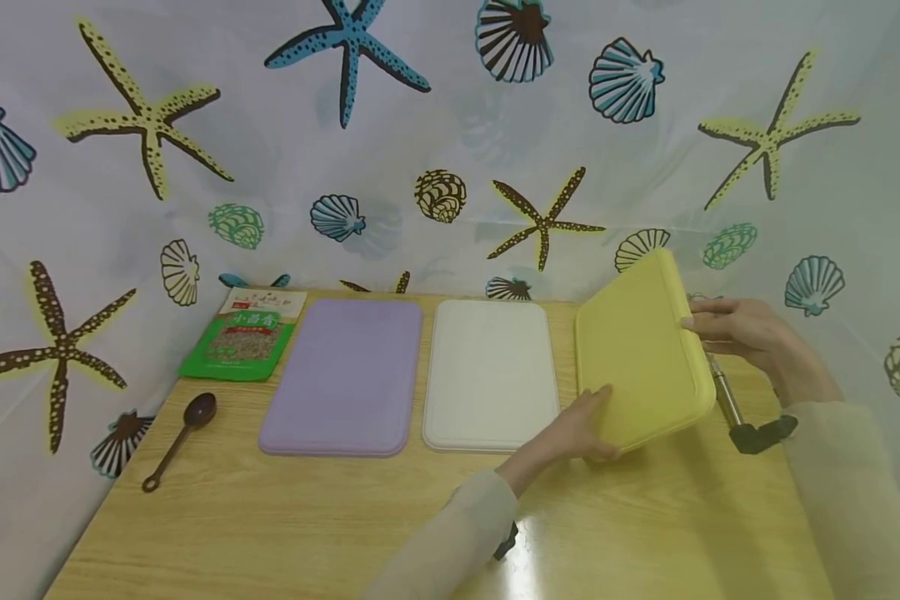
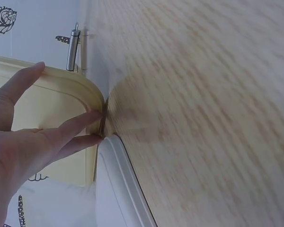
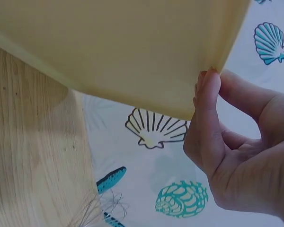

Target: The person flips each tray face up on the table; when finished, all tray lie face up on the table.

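Note:
A yellow rectangular tray (image 1: 637,350) is tilted, its right side raised off the wooden table and its left side low. My right hand (image 1: 750,333) pinches the raised right edge between thumb and fingers; the right wrist view shows the fingers behind the tray. At the low left end, my left hand (image 2: 38,146) touches the tray with spread, fairly straight fingers, the fingertips against its rim and face. A white tray (image 1: 491,375) lies flat just left of that hand. Partly hidden behind the yellow tray is a whisk (image 1: 727,396) with a metal handle; its thin wires show in the right wrist view.
Further left lies a purple tray (image 1: 342,375). A green seasoning packet (image 1: 243,337) sits at the back left, with a dark brown spoon (image 1: 187,429) in front of it. A shell-and-starfish patterned curtain (image 1: 420,150) hangs behind the wooden table (image 1: 307,525).

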`<state>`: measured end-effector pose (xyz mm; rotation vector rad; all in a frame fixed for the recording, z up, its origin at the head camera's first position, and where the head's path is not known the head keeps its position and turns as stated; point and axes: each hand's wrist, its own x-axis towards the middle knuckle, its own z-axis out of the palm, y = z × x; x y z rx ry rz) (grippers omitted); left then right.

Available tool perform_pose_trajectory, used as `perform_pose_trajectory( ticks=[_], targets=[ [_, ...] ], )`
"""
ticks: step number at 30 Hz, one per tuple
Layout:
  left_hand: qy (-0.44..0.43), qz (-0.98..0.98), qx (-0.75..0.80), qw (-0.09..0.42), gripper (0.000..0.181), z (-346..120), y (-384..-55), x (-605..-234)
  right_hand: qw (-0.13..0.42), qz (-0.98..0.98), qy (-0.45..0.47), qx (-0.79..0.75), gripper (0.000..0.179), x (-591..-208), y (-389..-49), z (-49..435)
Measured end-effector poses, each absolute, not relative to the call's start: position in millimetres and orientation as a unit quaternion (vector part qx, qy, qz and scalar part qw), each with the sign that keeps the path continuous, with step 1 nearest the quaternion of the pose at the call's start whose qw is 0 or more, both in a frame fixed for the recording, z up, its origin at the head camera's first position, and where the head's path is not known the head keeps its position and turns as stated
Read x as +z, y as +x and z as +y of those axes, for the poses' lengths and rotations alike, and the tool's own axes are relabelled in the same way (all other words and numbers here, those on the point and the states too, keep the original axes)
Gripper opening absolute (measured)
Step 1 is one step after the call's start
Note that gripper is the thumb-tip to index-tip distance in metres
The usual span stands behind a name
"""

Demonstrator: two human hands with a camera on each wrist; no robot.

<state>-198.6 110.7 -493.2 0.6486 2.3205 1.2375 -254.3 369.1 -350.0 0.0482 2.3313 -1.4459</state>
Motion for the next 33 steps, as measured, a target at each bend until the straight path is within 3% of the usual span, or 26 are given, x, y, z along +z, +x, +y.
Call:
perform_pose_trajectory(
  ticks=[15, 27, 33],
  targets=[
    [0.186, 0.821, 0.501, 0.202, 0.094, 114.3, -185.9, -476.8, 0.175, 0.817, 0.037, -0.548, 0.073, -337.0, -259.8, 327.0],
    [0.175, 0.749, 0.597, 0.227, 0.089, 93.0, -176.8, -420.8, 0.177, 0.786, 0.057, -0.589, 0.067, -329.4, -266.1, 285.5],
    [0.118, 0.700, 0.660, 0.246, 0.086, 86.7, -173.9, -396.8, 0.184, 0.781, 0.060, -0.594, 0.062, -329.0, -268.7, 270.5]
  ],
)
